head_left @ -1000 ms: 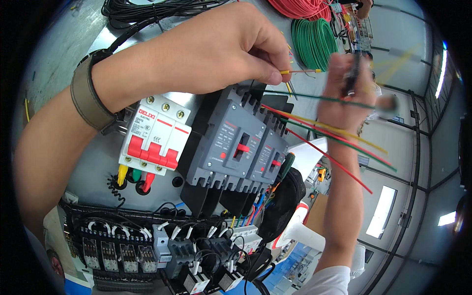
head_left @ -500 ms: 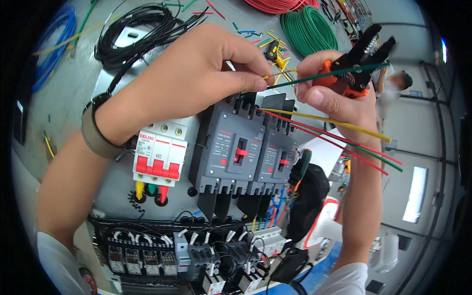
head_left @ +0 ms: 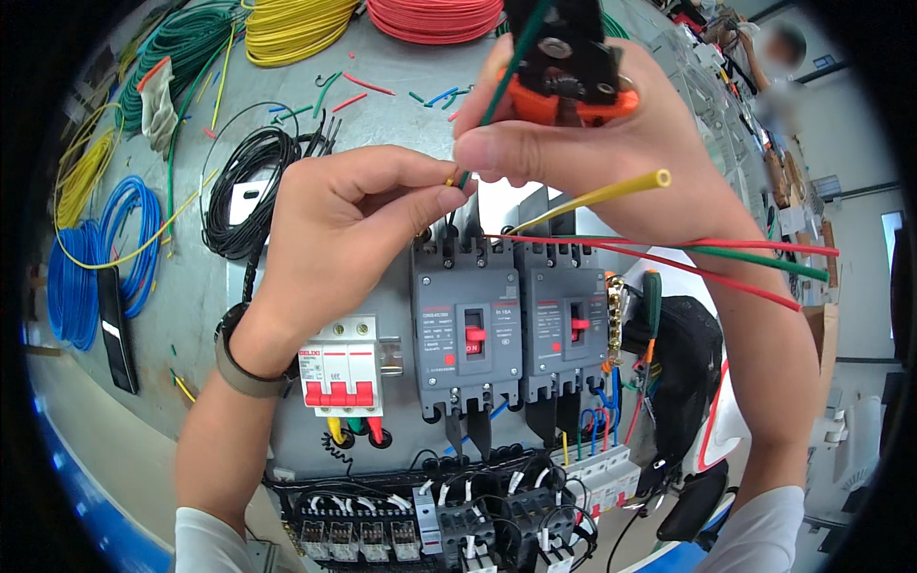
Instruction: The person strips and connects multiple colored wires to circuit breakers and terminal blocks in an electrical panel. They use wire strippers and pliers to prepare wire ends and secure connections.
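Observation:
My left hand (head_left: 358, 224) pinches something small with a yellow tip, by the lower end of a green wire (head_left: 511, 72). Fingertips hide most of that end. My right hand (head_left: 611, 134) is closed round wire strippers (head_left: 568, 62) with black jaws and orange handles, while its thumb and finger press on the green wire. Both hands nearly touch above a grey circuit breaker (head_left: 468, 329) with a red toggle. A second grey breaker (head_left: 565, 325) stands beside it. From their tops a yellow wire (head_left: 611, 194) and several red and green wires (head_left: 755, 260) stick out to the right, passing by my right wrist.
A white breaker (head_left: 339, 382) with red levers sits left of the grey ones. Black cable (head_left: 250, 196), blue wire coils (head_left: 129, 229), a phone (head_left: 117, 329) and yellow (head_left: 296, 29) and red coils (head_left: 435, 19) lie around. Relays (head_left: 358, 540) line the near edge. Another person (head_left: 778, 86) is far right.
The view has shifted, showing more of the table's left. My hands have come closer together, and the strippers and green wire now point upward rather than to the right.

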`<state>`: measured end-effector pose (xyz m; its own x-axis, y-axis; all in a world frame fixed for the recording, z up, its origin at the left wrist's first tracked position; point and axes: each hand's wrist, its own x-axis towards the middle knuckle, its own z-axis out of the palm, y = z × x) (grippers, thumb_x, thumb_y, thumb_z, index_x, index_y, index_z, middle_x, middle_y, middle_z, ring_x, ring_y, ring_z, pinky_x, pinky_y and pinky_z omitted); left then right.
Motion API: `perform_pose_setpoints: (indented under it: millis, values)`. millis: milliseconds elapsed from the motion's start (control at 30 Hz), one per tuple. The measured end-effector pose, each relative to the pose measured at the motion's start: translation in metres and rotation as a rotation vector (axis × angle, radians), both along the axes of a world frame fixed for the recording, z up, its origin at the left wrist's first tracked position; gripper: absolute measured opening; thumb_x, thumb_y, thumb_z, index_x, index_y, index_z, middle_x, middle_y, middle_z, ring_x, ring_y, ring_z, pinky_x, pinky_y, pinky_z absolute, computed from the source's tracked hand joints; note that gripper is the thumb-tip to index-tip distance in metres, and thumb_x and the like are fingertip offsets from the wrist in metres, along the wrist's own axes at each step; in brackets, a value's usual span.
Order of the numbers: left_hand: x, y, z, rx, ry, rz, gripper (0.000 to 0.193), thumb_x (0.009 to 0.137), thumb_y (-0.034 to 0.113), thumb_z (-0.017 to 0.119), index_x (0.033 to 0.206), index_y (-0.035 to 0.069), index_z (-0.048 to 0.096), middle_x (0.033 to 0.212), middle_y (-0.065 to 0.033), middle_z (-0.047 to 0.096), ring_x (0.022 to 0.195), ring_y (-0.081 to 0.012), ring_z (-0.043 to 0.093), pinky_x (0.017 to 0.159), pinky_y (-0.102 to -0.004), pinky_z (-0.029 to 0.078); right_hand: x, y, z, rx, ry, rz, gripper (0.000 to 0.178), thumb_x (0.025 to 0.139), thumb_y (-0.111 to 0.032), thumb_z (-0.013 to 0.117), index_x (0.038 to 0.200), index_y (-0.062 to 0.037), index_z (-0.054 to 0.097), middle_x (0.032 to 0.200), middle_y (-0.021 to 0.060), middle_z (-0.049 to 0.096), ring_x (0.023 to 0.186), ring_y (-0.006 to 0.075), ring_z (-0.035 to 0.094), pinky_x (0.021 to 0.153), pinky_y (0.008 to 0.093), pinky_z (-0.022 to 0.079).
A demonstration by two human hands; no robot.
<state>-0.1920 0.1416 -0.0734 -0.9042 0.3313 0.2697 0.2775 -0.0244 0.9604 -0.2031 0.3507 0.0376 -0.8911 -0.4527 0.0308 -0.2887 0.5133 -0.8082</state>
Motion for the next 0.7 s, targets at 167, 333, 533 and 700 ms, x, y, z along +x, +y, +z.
perform_pose_setpoints:
  millis: [167, 333, 533, 700]
  values:
    - [-0.002, -0.005, -0.005, 0.01, 0.031, -0.01, 0.013, 0.094, 0.002, 0.077, 0.106, -0.003, 0.08, 0.096, -0.008, 0.081, 0.083, -0.0068, 0.07, 0.073, -0.022, 0.056, -0.01, -0.003, 0.01, 0.058, 0.218, 0.239, 0.027, 0.098, -0.023, 0.076, 0.084, -0.0022, 0.067, 0.068, 0.0055, 0.06, 0.063, 0.0171, 0.054, 0.061, 0.0334, 0.046]
    - [-0.002, -0.005, -0.005, 0.027, 0.042, -0.047, 0.013, 0.097, -0.002, 0.073, 0.108, -0.006, 0.075, 0.102, -0.0154, 0.079, 0.094, -0.0163, 0.075, 0.083, -0.0276, 0.06, -0.013, -0.006, 0.019, 0.121, 0.142, 0.274, 0.027, 0.097, -0.022, 0.077, 0.082, -0.0018, 0.067, 0.065, 0.0031, 0.059, 0.062, 0.0114, 0.052, 0.059, 0.0309, 0.043]
    - [0.0, -0.002, 0.0, 0.014, 0.041, -0.065, 0.011, 0.098, -0.003, 0.07, 0.109, -0.007, 0.072, 0.102, -0.0177, 0.079, 0.098, -0.0195, 0.076, 0.085, -0.0289, 0.061, -0.008, -0.004, 0.02, 0.226, 0.208, 0.24, 0.023, 0.097, -0.022, 0.077, 0.089, -0.0005, 0.073, 0.069, -0.0006, 0.064, 0.063, 0.0094, 0.055, 0.06, 0.0284, 0.044]
    - [-0.003, 0.0, -0.004, 0.015, 0.067, -0.063, 0.016, 0.099, 0.002, 0.071, 0.112, -0.007, 0.074, 0.101, -0.0153, 0.079, 0.094, -0.0177, 0.075, 0.084, -0.0294, 0.061, -0.019, 0.03, 0.004, 0.054, 0.099, 0.111, 0.025, 0.095, -0.02, 0.08, 0.109, -0.0006, 0.074, 0.086, 0.0043, 0.07, 0.081, 0.013, 0.064, 0.077, 0.0297, 0.052]
